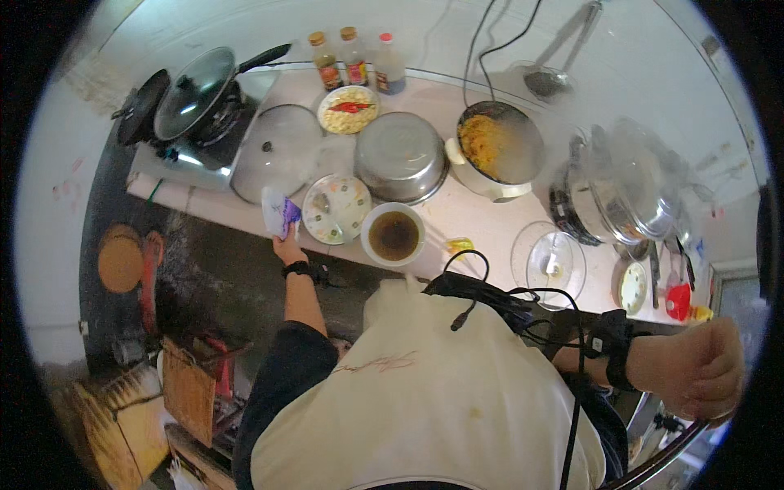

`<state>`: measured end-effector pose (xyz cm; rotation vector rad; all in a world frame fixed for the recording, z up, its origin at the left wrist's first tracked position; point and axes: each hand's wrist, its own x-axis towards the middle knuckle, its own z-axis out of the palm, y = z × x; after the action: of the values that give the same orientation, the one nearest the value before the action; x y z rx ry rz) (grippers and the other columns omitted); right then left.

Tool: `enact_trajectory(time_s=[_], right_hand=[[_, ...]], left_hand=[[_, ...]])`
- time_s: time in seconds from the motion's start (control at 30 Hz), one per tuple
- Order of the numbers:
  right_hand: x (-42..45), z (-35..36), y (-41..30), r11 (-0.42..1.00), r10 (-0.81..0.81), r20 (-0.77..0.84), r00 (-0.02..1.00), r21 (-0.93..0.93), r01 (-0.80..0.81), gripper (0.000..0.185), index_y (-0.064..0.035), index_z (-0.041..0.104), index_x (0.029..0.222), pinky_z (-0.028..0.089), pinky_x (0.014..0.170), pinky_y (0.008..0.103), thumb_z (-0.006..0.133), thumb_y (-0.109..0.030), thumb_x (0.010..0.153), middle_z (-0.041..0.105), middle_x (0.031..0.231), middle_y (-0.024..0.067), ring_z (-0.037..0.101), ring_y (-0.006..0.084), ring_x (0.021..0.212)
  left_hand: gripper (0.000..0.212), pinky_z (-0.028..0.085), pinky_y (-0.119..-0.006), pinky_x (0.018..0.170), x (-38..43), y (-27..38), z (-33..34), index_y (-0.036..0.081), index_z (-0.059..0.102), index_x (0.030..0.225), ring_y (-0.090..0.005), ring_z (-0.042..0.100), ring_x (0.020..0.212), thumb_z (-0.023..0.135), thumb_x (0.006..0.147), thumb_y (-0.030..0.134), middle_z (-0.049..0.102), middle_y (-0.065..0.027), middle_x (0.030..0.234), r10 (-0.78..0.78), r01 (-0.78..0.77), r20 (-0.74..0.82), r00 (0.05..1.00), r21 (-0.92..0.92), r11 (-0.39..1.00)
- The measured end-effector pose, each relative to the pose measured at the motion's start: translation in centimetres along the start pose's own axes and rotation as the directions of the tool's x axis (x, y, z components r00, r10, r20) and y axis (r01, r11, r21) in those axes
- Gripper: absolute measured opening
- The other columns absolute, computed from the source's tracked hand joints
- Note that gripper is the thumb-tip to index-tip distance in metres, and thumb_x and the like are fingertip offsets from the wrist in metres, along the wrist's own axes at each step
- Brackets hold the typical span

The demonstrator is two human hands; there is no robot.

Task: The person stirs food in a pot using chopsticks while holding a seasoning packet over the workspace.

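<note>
My left hand, at the counter's front edge, grips a white and purple soft packet. Just right of it lies a floral plate, then a white bowl of brown liquid. A glass lid rests behind the packet. My right hand is at the far right with its fingers curled, near a dark curved rail; whether it touches the rail or holds anything cannot be told. An upturned steel basin stands behind the bowl, and a white electric pot holds steaming orange-brown food.
A wok sits tilted on the gas stove at left. Several bottles stand behind a plate of pale chopped food with red chilli. At right are a steaming steel steamer and a clear glass dish. Black cables hang before my apron.
</note>
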<state>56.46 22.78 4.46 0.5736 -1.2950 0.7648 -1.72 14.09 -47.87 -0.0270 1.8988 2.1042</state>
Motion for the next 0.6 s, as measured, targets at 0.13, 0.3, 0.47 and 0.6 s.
enact_trajectory(time_s=[0.13, 0.3, 0.47, 0.6], right_hand=[[-0.1, 2.9, 0.6, 0.994, -0.023, 0.007, 1.0, -0.103, 0.024, 0.04, -0.0226, 0.049, 0.048, 0.03, 0.038, 0.0171, 0.056, -0.013, 0.086, 0.05, 0.044, -0.0101, 0.047, 0.001, 0.037], [0.2, 4.1, 1.7, 1.0, 0.024, 0.019, 1.0, -0.003, -0.024, 0.034, -0.0203, 0.051, 0.054, 0.03, 0.037, 0.0178, 0.057, -0.012, 0.086, 0.052, 0.046, -0.0095, 0.046, 0.0019, 0.037], [-0.4, 4.3, 2.3, 1.0, 0.008, 0.006, 1.0, -0.018, -0.008, 0.032, -0.0189, 0.051, 0.056, 0.028, 0.037, 0.0184, 0.058, -0.008, 0.085, 0.052, 0.046, -0.009, 0.048, 0.0032, 0.037], [-0.2, 4.1, 2.1, 0.997, 0.071, -0.011, 0.997, 0.011, -0.071, 0.03, -0.0179, 0.053, 0.058, 0.027, 0.038, 0.0193, 0.059, -0.004, 0.084, 0.053, 0.047, -0.0087, 0.048, 0.0034, 0.037]], left_hand=[[0.031, 0.053, -0.037, 0.091, -0.5, -1.2, 2.9, -0.005, 0.068, 0.121, -0.0218, 0.068, 0.1, 0.077, 0.091, 0.0, 0.072, -0.0104, 0.117, 0.065, -0.065, 0.094, 0.993, -0.007, 0.998], [0.029, 0.055, -0.038, 0.088, 2.0, -2.9, 1.6, -0.006, 0.069, 0.118, -0.0224, 0.07, 0.097, 0.077, 0.092, 0.003, 0.074, -0.0124, 0.112, 0.12, -0.134, 0.072, 0.99, 0.257, 0.957], [0.031, 0.054, -0.039, 0.086, 0.0, -1.2, 2.3, -0.007, 0.069, 0.117, -0.0271, 0.072, 0.097, 0.077, 0.092, 0.008, 0.076, -0.0165, 0.111, 0.26, -0.308, 0.168, 0.951, 0.446, 0.84], [0.031, 0.053, -0.039, 0.088, -1.2, 0.6, 2.4, -0.007, 0.069, 0.117, -0.0276, 0.071, 0.101, 0.077, 0.091, 0.007, 0.075, -0.0168, 0.114, 0.208, -0.252, 0.142, 0.968, 0.514, 0.82]])
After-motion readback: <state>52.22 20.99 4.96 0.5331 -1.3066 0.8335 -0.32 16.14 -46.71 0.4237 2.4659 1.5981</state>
